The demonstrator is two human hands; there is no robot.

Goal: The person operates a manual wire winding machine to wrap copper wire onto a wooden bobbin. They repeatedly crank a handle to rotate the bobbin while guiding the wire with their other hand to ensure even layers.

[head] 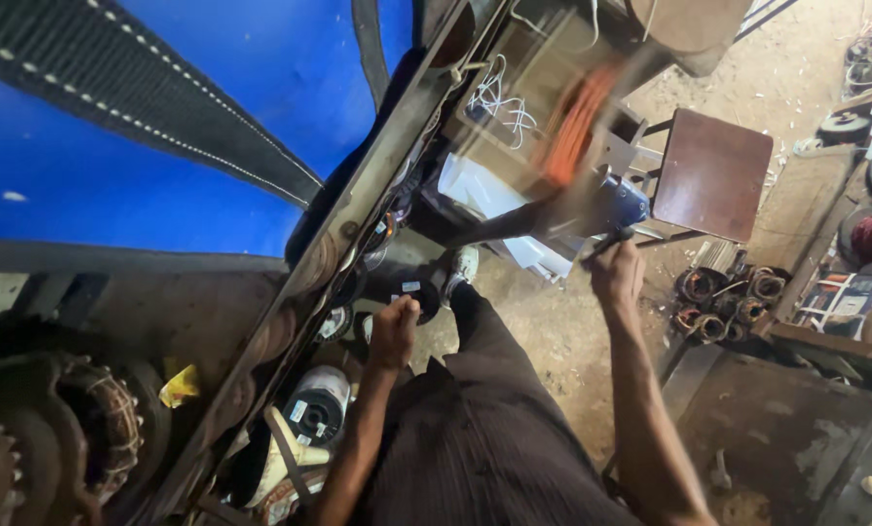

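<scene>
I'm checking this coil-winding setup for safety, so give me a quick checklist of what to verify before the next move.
1. Right hand grips the crank handle: ok.
2. Left hand closed in a fist near the bench edge; whether it holds wire: cannot tell.
3. Orange coil sits evenly: cannot tell, blurred by motion.
4. Loose white wire lies close to the coil: not ok.
5. Foot planted on the floor: ok.

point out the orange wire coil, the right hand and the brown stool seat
orange wire coil [574, 125], head view, on the blurred middle of the windings
right hand [617, 273], head view, on the back of the hand
brown stool seat [713, 173], head view, on the flat top
</scene>
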